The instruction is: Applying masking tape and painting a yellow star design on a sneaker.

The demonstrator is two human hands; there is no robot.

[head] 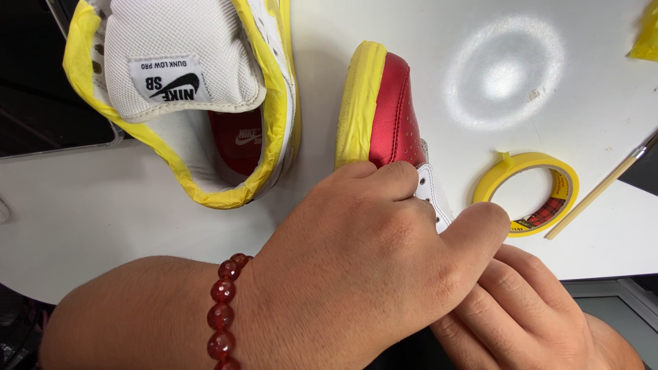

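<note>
My left hand point(356, 274), with a red bead bracelet point(223, 308) on the wrist, is closed over a red and white sneaker point(392, 113) whose sole edge is wrapped in yellow masking tape. Only the sneaker's toe end shows beyond my fingers. My right hand point(534, 315) lies under and behind the left thumb, its fingers curled against the sneaker's near side; what it grips is hidden. A second sneaker point(192, 89), white with a mesh tongue and yellow tape along its collar, lies at the upper left.
A roll of yellow masking tape point(531, 194) lies flat on the white round table point(500, 75) right of the shoe. A thin wooden-handled brush point(603, 192) rests at the right edge. A scrap of yellow tape point(648, 34) sits top right. A dark device point(41, 103) lies far left.
</note>
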